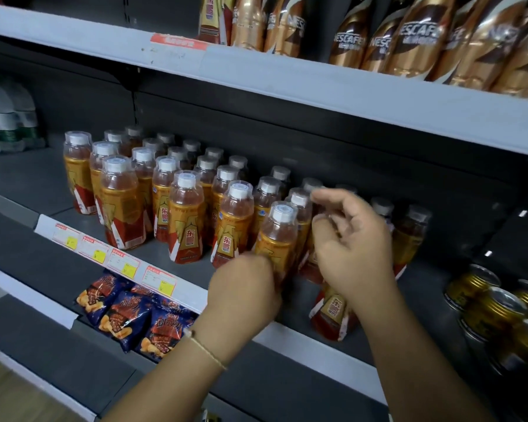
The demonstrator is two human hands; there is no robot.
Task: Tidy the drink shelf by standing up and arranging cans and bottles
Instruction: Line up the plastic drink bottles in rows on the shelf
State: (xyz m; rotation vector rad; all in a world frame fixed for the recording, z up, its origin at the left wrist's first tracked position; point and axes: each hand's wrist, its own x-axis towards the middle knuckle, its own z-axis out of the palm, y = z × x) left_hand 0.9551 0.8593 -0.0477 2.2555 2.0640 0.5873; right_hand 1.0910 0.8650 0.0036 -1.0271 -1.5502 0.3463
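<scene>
Several orange-and-red drink bottles [186, 220] with white caps stand in rows on the grey middle shelf [28, 175]. My left hand [246, 289] grips the lower body of the front bottle [279, 229], which stands upright at the right end of the rows. My right hand [351, 245] is just right of it. Its fingers and thumb curl round the top of another bottle [329, 315], whose red base shows under my wrist near the shelf's front edge. More bottles stand partly hidden behind my right hand.
Gold cans [494, 312] sit at the right end of the shelf. Brown Nescafe bottles [409, 35] fill the shelf above. White bottles [3, 117] stand at far left. Blue snack packs [128, 318] lie on the shelf below, under price tags [122, 260].
</scene>
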